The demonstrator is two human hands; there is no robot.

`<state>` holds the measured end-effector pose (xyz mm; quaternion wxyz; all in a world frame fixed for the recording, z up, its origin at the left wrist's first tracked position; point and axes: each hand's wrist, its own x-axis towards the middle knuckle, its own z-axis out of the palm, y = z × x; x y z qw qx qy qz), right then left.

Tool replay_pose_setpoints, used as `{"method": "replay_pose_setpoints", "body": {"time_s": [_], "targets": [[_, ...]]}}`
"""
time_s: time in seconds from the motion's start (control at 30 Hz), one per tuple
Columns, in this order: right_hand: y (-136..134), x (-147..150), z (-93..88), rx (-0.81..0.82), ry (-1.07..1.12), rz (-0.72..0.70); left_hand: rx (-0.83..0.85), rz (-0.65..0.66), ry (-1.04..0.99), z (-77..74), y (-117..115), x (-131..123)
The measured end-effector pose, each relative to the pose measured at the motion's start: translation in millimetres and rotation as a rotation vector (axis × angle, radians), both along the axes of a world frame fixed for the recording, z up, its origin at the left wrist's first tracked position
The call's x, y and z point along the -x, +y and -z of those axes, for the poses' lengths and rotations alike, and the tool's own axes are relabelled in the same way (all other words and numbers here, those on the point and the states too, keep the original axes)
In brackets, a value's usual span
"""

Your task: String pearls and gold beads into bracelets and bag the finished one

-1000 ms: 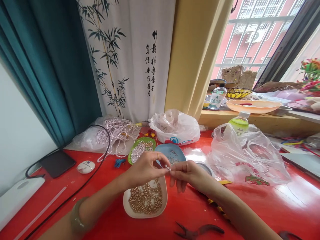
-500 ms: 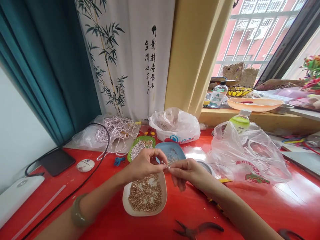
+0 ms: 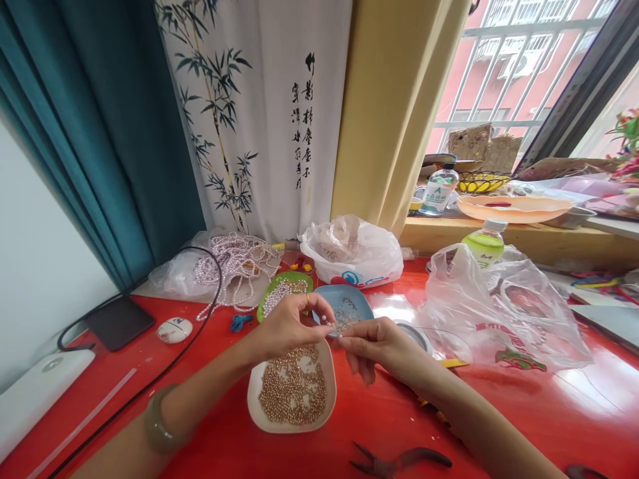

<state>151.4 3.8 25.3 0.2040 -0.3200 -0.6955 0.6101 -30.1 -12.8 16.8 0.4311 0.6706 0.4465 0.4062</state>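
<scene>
My left hand (image 3: 294, 326) pinches a few tiny pale beads (image 3: 327, 322) between thumb and fingertips, above the far edge of a cream tray. Close beside it, my right hand (image 3: 377, 342) has thumb and index finger pressed together. What my right fingertips hold is too small to make out. The cream tray (image 3: 254, 406) below my left hand contains many gold beads (image 3: 292, 392). Just behind my fingertips is a blue tray (image 3: 367, 306) with small clear and silvery pieces. A green tray (image 3: 262, 309) of pearly and gold beads stands beside it.
Pliers (image 3: 399, 459) lie at the front. Pearl strands (image 3: 234, 263) are heaped back left, near a black cable (image 3: 217, 286), a phone (image 3: 120, 322) and a mouse (image 3: 174, 329). A white plastic bag (image 3: 369, 256) sits behind; a clear bag (image 3: 459, 299) and bottle (image 3: 484, 243) are right.
My fingertips have drawn slightly apart, leaving a small gap with pale beads showing at my left fingers. The whole view has shifted a little; the trays and tools stay in place.
</scene>
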Motion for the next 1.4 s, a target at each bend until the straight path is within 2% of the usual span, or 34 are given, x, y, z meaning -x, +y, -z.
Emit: {"method": "replay_pose_setpoints", "body": {"time_s": [0.3, 0.9, 1.2, 1.4], "targets": [[-0.7, -0.9, -0.9, 0.003, 0.001, -0.013, 0.011, 0.049, -0.107, -1.9, 2.0, -0.5], [1.5, -1.4, 1.6, 0.025, 0.042, 0.003, 0.016, 0.08, -0.146, -1.1, 2.7, -1.2], [6.0, -1.9, 7.3, 0.029, 0.111, -0.002, 0.056, 0.066, -0.252, 0.9, 5.7, -1.2], [4.2, -1.7, 6.3, 0.027, 0.096, -0.001, 0.035, 0.04, -0.217, -0.1, 4.9, -3.2]]}}
